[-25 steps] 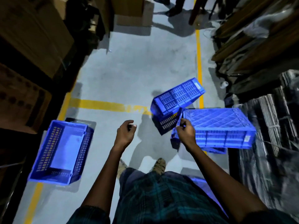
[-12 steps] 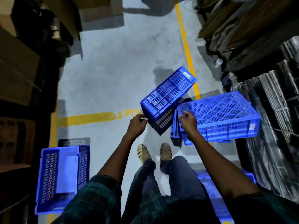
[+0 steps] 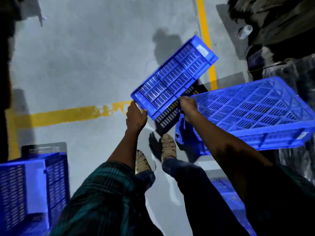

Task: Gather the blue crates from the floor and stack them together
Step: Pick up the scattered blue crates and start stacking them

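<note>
Two hands: L (image 3: 136, 116) & R (image 3: 188, 106) grip tilted crate (image 3: 173, 77).

Dim, hard shadows, blurred edges

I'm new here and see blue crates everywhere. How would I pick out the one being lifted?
Find the yellow floor line. At its right end both hands tilt the lifted crate above the floor. Unlike its neighbours, it shows a slotted side and a white label.
</note>
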The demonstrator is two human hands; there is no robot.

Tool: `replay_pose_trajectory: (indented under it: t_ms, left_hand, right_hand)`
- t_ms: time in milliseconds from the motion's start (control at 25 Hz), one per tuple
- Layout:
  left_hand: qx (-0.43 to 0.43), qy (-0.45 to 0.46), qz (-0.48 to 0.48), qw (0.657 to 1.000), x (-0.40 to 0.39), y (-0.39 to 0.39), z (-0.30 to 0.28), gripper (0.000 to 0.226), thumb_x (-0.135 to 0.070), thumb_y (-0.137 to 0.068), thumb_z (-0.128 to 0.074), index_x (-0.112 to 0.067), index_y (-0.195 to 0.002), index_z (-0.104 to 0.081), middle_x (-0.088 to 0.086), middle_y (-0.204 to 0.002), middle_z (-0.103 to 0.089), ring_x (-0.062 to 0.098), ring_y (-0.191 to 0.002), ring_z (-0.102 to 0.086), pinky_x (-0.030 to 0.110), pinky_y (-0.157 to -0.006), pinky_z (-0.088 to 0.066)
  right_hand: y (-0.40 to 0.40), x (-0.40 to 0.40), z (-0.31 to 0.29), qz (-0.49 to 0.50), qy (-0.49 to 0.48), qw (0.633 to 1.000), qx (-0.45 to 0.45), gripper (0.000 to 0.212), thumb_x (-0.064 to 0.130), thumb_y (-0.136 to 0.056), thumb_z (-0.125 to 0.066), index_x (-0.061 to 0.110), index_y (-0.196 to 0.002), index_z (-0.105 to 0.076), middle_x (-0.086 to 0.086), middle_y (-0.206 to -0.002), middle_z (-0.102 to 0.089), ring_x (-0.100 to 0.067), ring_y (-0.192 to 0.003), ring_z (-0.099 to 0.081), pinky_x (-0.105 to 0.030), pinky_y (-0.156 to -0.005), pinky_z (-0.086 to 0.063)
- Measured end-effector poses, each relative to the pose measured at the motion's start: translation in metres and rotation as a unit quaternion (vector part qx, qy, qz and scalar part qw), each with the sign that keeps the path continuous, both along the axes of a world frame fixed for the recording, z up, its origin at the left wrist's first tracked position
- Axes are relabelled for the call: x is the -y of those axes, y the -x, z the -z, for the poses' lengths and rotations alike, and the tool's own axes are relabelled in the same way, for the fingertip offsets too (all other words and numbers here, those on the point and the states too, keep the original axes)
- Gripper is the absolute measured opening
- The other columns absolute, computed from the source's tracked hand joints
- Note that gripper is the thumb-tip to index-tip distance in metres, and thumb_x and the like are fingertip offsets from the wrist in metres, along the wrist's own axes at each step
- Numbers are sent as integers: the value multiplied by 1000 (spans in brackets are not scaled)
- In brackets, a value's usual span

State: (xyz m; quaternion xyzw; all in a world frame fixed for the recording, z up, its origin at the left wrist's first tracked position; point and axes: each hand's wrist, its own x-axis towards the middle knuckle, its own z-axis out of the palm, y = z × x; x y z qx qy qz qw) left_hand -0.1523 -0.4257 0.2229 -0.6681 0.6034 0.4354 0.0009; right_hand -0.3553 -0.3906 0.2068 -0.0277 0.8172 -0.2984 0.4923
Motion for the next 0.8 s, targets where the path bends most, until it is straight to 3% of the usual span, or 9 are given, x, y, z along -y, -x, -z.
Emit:
replay_pose_trajectory:
  t_ms: [120, 240, 360, 480, 560, 640, 720, 800]
  left_hand:
    - [6, 0, 13, 1000, 1, 14, 64, 75, -29, -94, -59, -6, -154, -20, 16, -156, -29, 33, -143, -31, 46, -110, -34]
    - [-2, -12, 14, 1000, -4, 21, 108, 80, -28, -93, -61, -6, -155, -15, 15, -159, -23, 33, -144, -30, 47, -110, -34]
    - [-18, -5, 14, 1000, 0, 23, 129, 83, -27, -92, -62, -5, -155, -13, 16, -158, -23, 35, -144, -29, 46, -111, -32]
    - [-37, 0, 13, 999, 6, 19, 129, 85, -29, -89, -66, -3, -154, -17, 17, -157, -26, 34, -143, -29, 45, -112, -33]
    - [-68, -2, 16, 998, 9, 14, 117, 92, -34, -86, -71, -4, -154, -16, 15, -158, -26, 33, -144, -29, 43, -113, -33]
    - [-96, 0, 26, 995, 14, 2, 93, 112, -41, -77, -80, -5, -156, -8, 13, -162, -20, 30, -148, -24, 44, -115, -31]
    - [-101, 15, 28, 994, 17, -12, 64, 132, -42, -64, -89, -6, -157, -1, 10, -164, -14, 29, -150, -22, 49, -114, -33]
    - [-90, 32, 9, 995, 11, -29, 30, 142, -40, -58, -92, -8, -157, 4, 8, -165, -12, 31, -148, -26, 53, -109, -38]
  right_hand:
    - [4, 15, 67, 19, -41, 999, 11, 27, 35, -97, -55, 8, -97, -54, -15, -86, -49, -27, -77, -51, -42, -69, -43]
    - [-1, 21, 117, 81, -63, 992, 69, 51, 41, -96, -57, 4, -131, -50, -8, -95, -49, -26, -79, -48, -38, -74, -45]
    - [-9, 36, 137, 143, -40, 981, 129, 56, 37, -100, -51, 6, -146, -39, -8, -90, -47, -26, -86, -49, -42, -98, -49]
    - [-18, 50, 144, 159, -13, 979, 127, 53, 30, -104, -44, 7, -150, -33, -5, -85, -45, -14, -73, -46, -33, -89, -44]
    - [-24, 64, 130, 140, 13, 982, 125, 36, 22, -104, -44, 10, -138, -43, -6, -86, -52, -11, -66, -46, -31, -77, -43]
    - [-29, 85, 104, 117, 33, 984, 132, 4, 13, -102, -47, 16, -100, -49, -1, -59, -37, -11, -48, -28, -25, -55, -36]
    - [-35, 105, 77, 87, 28, 988, 128, 23, 7, -99, -49, 17, -80, -41, -1, -59, -23, -11, -43, -21, -23, -42, -26]
    - [-49, 121, 47, 87, 41, 986, 133, 28, 3, -97, -49, 16, -75, -38, -2, -63, -24, -10, -36, -26, -19, -36, -26]
